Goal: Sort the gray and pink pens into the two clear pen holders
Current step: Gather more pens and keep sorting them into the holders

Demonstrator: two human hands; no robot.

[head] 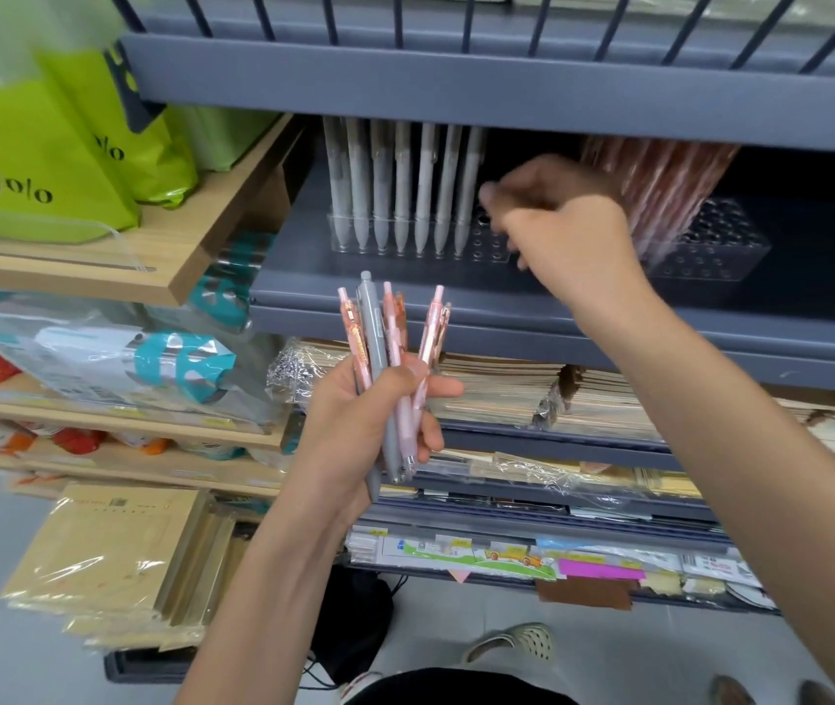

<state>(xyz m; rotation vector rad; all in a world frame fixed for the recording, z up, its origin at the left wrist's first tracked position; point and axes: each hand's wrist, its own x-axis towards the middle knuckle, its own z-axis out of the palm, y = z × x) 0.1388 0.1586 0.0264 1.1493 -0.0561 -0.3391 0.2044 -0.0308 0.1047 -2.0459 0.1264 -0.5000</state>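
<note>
My left hand point(369, 414) grips a fan of pens point(370, 333): light, stiff and slick, so pinch mid-barrel. My right hand point(563, 221), blurred, is curled just right of the clear holder point(481, 246); can't tell if it holds anything.

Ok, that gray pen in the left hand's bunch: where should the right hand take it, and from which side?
Pinch the gray pen at its top end, coming from above. It stands upright, its top clear above the pink pens on either side, while the left hand wraps its lower half. Pulling straight up should slide it free.
</note>
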